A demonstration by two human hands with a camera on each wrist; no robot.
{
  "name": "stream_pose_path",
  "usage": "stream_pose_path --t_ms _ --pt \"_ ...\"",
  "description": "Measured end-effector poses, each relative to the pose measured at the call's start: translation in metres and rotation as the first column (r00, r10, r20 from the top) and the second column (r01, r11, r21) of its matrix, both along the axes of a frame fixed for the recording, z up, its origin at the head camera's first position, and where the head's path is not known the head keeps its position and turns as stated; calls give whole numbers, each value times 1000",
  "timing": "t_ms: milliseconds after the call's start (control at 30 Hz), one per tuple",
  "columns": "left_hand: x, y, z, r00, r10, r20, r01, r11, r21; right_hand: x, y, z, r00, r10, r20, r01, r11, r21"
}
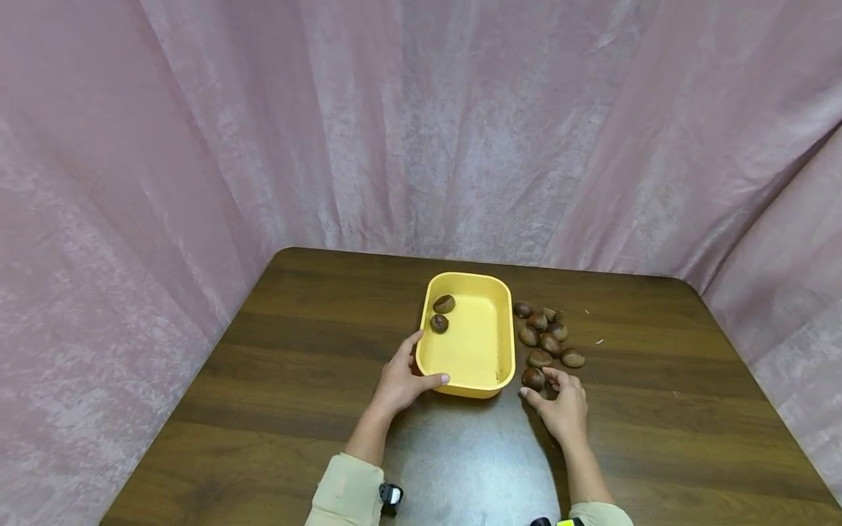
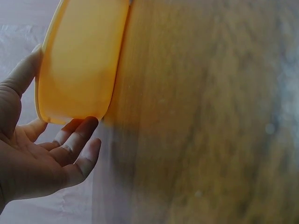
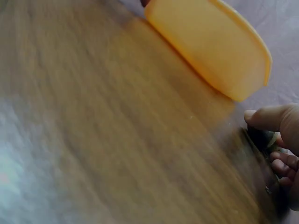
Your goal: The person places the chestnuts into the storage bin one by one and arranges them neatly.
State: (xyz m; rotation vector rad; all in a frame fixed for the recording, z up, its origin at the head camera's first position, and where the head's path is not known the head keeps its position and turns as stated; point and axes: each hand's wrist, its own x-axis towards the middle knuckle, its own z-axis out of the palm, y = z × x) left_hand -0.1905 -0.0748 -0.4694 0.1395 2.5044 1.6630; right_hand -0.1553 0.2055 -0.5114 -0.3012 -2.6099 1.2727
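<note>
A yellow rectangular plastic tub (image 1: 467,343) stands on the table, with two chestnuts (image 1: 444,304) lying at its left side. My left hand (image 1: 399,383) holds the tub's near left corner, thumb at the near rim and fingers along the left wall. In the left wrist view, the fingertips (image 2: 88,125) rest against the tub's outer wall (image 2: 84,65). Right of the tub, my right hand (image 1: 564,409) pinches a chestnut (image 1: 533,378) between thumb and fingers at the near end of a loose group. The right wrist view shows the thumb (image 3: 266,117) over this dark chestnut (image 3: 259,136).
Several more chestnuts (image 1: 550,343) lie close together along the tub's right side. Small pale scraps (image 1: 599,341) are scattered on the brown wooden table (image 1: 296,351). Pink curtains (image 1: 460,146) hang behind the table and at both sides.
</note>
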Motion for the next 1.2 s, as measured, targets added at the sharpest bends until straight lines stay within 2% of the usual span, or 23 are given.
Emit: stream_pose_path --t_ms 200,333,500,667,900,1067,1200 --pt "-3 1 -1 1000 3 -1 -3 1000 -5 -5 -2 -2 998 -48 -46 52 994 94" --pt "-2 0 -4 1000 2 3 -2 1000 -6 -3 -2 -3 998 -44 -33 48 993 112" --pt "0 0 -6 1000 2 7 -2 1000 -6 3 2 5 1000 -11 14 10 998 55" --pt "-3 0 -4 1000 8 -13 -8 1000 1 5 6 26 998 31 59 -28 998 -50" --pt "-3 -3 -3 1000 8 -3 -8 1000 -11 1 9 55 989 129 78 -109 970 -219" --pt "-6 -4 -4 1000 9 -14 -9 1000 -1 -8 10 69 980 187 63 -166 953 -253" --pt "-6 -4 -4 1000 7 -13 -7 1000 2 -18 12 75 972 229 49 -212 949 -235"
